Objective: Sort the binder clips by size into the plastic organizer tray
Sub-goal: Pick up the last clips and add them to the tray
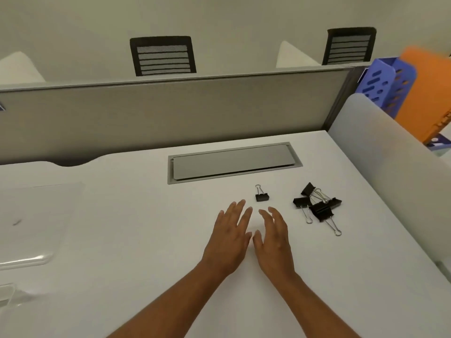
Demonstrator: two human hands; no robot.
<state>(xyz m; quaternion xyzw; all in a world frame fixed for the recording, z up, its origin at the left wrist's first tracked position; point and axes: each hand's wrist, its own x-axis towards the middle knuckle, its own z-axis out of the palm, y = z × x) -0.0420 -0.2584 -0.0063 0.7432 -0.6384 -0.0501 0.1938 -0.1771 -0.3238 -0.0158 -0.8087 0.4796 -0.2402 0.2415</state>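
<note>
Fingers straight and loosely spread, the left hand (230, 236) and the right hand (274, 240) lie side by side over the white desk surface (146, 240), palms down, thumbs almost meeting; neither holds anything. Whether the palms rest on the desk or float just above it cannot be told. Their fingertips point toward the small black binder clip with folded wire handles (261, 194), which sits alone just beyond them, apart from both hands. This looks like a ready pose ahead of a first pick, and the lone clip is the nearest candidate.

To the right, near the right hand but not touching it, lies a tangled heap of larger black binder clips (317, 206), their silver wire handles crossing one another; I count about four, though the overlap makes that uncertain. Pulling one free will likely drag its neighbours.

Far to the left, well apart from every clip, sits the clear plastic organizer tray (36, 215), pale and hard to read; its compartments cannot be made out and nothing shows in it. Sorting appears not yet begun.

Beyond the clips a grey cable hatch (234, 163) is set flush into the desk.
</note>
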